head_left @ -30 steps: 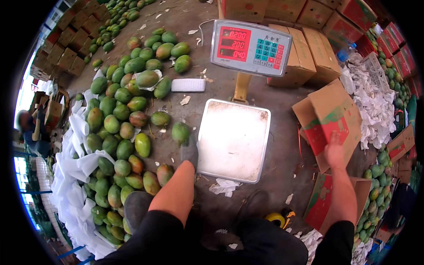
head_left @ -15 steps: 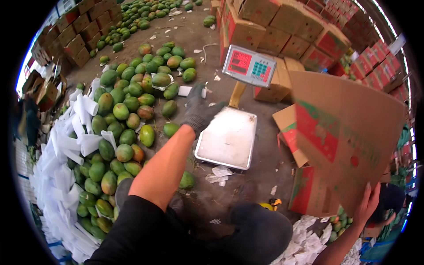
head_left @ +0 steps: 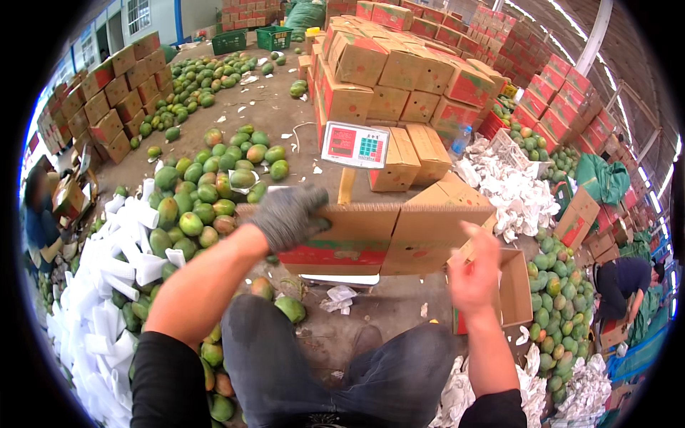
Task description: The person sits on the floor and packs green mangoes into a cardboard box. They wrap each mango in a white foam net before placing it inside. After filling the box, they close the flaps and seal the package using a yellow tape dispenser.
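A flattened cardboard box (head_left: 428,242), brown with a red and green printed band, stands on edge in front of me. My left hand (head_left: 291,216), in a grey knit glove, grips its top edge near the left end, the thumb on my side. Bare, my right hand (head_left: 477,278) is at the box's right end, fingers apart and slightly blurred; whether it touches the cardboard is hard to see. Behind the box rises the scale's display (head_left: 354,145) on a yellow post. Only the front rim of the white weighing pan (head_left: 341,279) shows below the cardboard.
Mangoes (head_left: 191,224) lie heaped on the left beside white foam sleeves (head_left: 89,314). An open carton (head_left: 515,289) and another mango pile (head_left: 560,307) are on the right. Crumpled white paper (head_left: 506,192) and stacked cartons (head_left: 399,71) stand beyond. A person (head_left: 624,285) bends over at far right.
The cardboard has swung from the right to in front of me, covering most of the pan. My left hand has left the pan's side and taken its edge; my right hand has moved inward.
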A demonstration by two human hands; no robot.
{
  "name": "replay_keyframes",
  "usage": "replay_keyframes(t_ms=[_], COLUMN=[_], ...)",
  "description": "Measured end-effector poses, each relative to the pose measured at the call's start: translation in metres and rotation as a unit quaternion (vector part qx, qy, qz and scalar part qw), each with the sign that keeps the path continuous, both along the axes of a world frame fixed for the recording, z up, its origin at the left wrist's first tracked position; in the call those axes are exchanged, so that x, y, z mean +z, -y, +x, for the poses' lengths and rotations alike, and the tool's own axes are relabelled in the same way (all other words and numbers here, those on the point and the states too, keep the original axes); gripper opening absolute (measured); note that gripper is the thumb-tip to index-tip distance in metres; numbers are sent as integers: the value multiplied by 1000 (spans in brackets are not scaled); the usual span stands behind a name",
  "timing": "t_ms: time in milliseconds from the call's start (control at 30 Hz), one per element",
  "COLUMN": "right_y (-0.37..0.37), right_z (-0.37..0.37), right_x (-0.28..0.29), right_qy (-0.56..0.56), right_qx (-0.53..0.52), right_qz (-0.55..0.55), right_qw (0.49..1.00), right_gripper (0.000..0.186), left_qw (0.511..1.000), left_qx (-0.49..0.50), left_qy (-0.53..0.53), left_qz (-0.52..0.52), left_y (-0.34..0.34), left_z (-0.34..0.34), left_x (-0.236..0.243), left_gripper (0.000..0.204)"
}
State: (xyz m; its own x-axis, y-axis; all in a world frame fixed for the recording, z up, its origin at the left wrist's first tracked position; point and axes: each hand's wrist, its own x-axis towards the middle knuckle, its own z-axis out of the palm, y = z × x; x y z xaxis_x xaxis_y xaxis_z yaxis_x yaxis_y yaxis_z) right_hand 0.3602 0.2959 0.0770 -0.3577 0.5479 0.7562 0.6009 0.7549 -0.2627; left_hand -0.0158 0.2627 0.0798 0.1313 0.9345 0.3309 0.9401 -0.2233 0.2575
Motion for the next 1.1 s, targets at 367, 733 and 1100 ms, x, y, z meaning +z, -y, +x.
replay_keyframes(t_ms=[367,733,1100], right_y=[-88,-70,-116], right_z=[-71,-36,-38], right_x=[-87,-25,-18], right_qy=[225,157,133], right_qx=[33,150,284], right_qz=[-64,-105,-31], right_qw=[972,970,949], right_gripper=[71,50,20], left_qw=[874,964,956], left_qx=[-129,129,140], left_qy=[108,-5,150], left_qz=[-455,-233,-210], left_y=[-107,-148,-95], left_z=[-8,-5,-38], left_x=[-20,-52,-23], left_gripper=[71,36,41])
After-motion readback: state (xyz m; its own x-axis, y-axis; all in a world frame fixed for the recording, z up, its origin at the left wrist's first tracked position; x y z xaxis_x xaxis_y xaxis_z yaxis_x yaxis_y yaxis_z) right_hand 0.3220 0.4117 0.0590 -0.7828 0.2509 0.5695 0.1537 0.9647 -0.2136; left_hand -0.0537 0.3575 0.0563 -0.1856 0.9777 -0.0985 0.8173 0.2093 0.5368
